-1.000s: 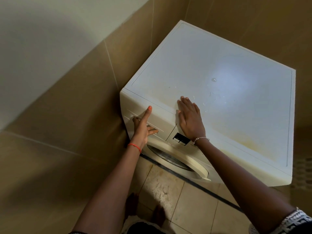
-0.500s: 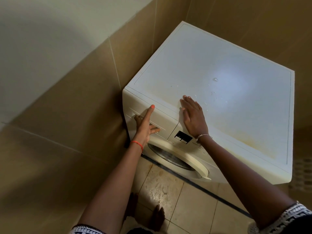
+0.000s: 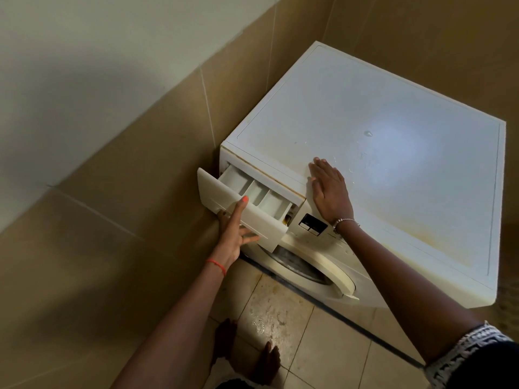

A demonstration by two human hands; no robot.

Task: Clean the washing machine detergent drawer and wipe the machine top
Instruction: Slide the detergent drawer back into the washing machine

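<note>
I see left hand [image 3: 233,230] gripping drawer [image 3: 261,192] front: thumb over top edge, fingers curled under handle. Drawer sticks partly out from upper left corner of machine [image 3: 331,242] front, three compartments open to view. Right hand [image 3: 328,189] lies flat on front edge of top [image 3: 393,169], fingers straight and together, just above display [image 3: 313,224]. Few water drops [image 3: 368,133] on top, yellowish stain [image 3: 438,234] near right front edge.
</note>
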